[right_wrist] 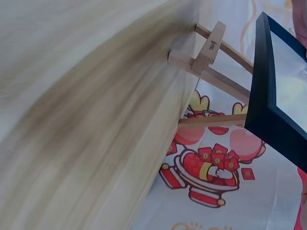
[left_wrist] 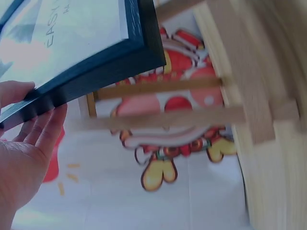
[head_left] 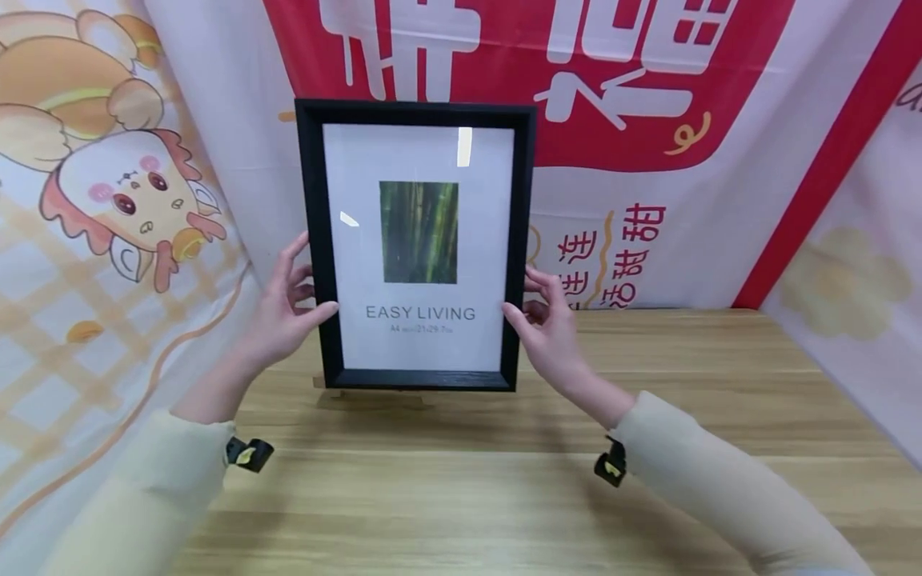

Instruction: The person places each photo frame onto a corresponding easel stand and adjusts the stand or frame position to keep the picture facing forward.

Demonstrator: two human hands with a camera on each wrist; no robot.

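Both hands hold a black picture frame [head_left: 418,352] upright, its glazed front facing the head camera. Behind the glass sits a white sheet with a green bamboo picture and the words EASY LIVING. The left hand [head_left: 284,312] grips the frame's left side, thumb on the front edge and fingers behind. On the opposite side the right hand [head_left: 551,328] grips it the same way. A small wooden easel [right_wrist: 210,52] stands behind and below the frame, mostly hidden in the head view. In the left wrist view a gap shows between the frame's lower edge and the easel's ledge [left_wrist: 240,62].
The easel stands on a wood-grain tabletop [head_left: 461,496]. A printed red and white cloth [head_left: 612,184] hangs at the back. Patterned cloth panels close off the left [head_left: 108,320] and right [head_left: 850,320] sides.
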